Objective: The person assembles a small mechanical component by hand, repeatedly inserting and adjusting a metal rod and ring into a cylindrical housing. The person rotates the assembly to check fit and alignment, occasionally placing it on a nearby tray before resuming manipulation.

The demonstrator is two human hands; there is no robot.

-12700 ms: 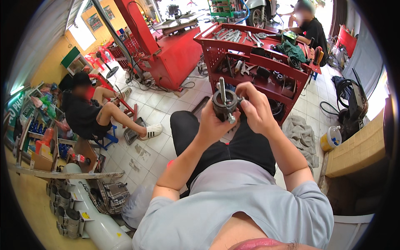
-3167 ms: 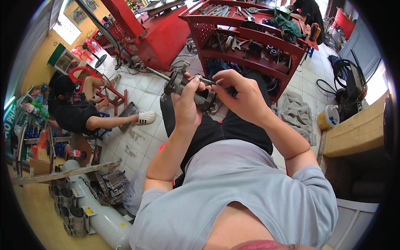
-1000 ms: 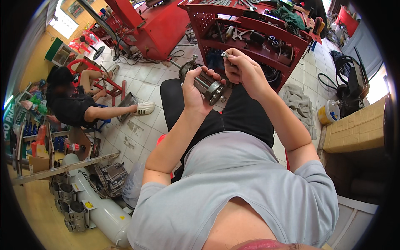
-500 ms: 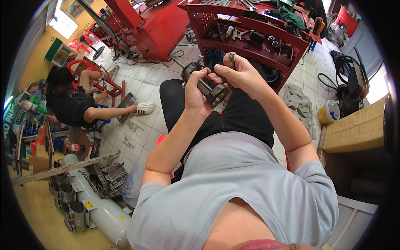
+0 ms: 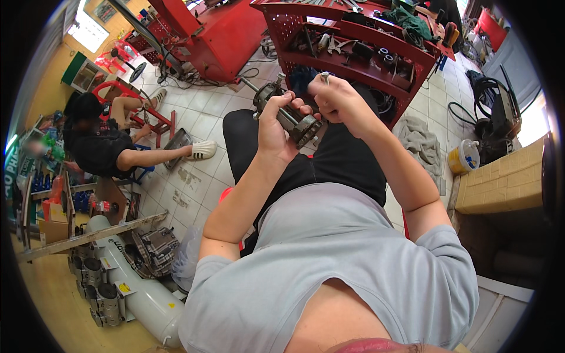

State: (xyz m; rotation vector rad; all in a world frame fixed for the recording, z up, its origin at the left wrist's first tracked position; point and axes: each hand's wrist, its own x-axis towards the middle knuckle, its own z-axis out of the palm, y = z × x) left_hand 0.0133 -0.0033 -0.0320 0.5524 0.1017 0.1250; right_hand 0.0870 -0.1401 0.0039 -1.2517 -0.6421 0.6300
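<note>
Over my lap, my left hand (image 5: 276, 126) is wrapped round a greasy metal machine part (image 5: 268, 97). A thin shaft juts from its far end, and a round toothed rim forms its near end. My right hand (image 5: 341, 103) is closed beside it, pinching a small bolt (image 5: 325, 76) whose head sticks up above the fingers. The rest of the bolt is hidden by the fingers, which are slightly blurred. The right fingers are close to the left fingertips, a small gap apart.
Ahead stands a red tool cart (image 5: 353, 65) with tools on its shelves. A person (image 5: 100, 141) sits at the left. A grey cloth (image 5: 421, 147) lies on the tiles at the right, near a yellow-and-white bucket (image 5: 464, 157). A white tank (image 5: 141, 288) lies at lower left.
My right hand has turned, its fingers curling in more, and the bolt's head has shifted slightly left and up. My left hand and the machine part have moved slightly left.
</note>
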